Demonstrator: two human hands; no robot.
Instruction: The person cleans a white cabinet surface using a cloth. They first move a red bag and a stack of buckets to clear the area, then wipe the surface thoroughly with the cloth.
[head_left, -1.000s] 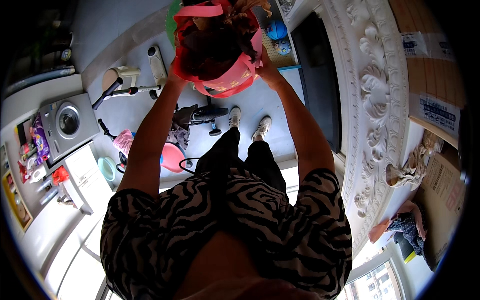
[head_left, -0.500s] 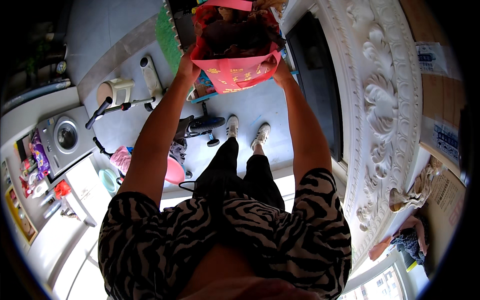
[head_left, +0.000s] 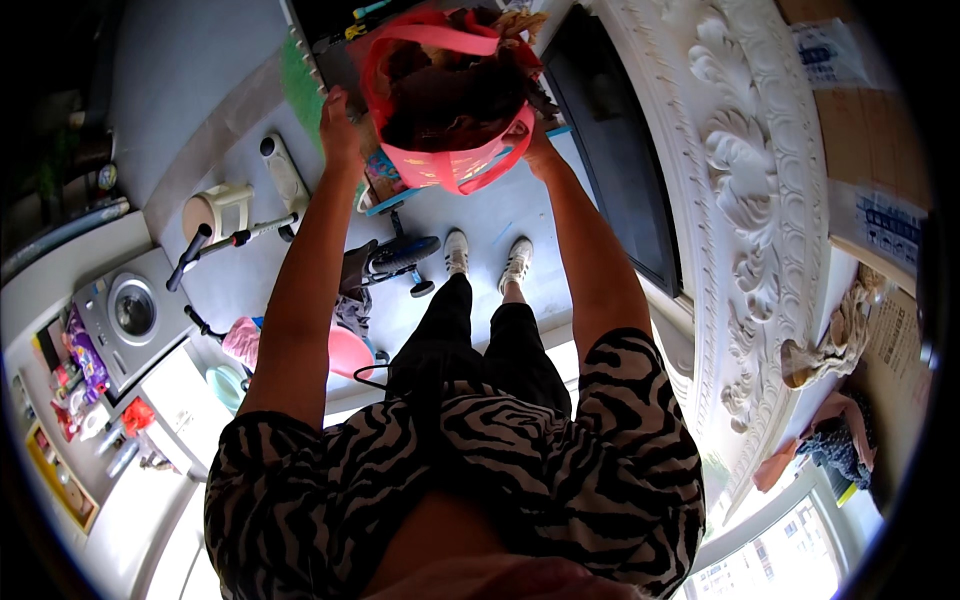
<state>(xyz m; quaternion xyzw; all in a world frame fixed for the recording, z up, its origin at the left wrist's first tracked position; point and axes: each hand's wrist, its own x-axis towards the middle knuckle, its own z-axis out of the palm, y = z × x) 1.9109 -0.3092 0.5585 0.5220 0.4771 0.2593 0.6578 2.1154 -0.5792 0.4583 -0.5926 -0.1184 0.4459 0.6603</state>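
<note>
Red bag, open-topped, dark crumpled contents, held out front | Right hand: fingers clamped on its right side, presumably keeping it upright | Left hand: just beside bag, finger closure unclear

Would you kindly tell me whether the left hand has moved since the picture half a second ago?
Yes: judged against the green patch on the floor, the left hand has moved leftward, closer to it, and away from the red bag.
</note>
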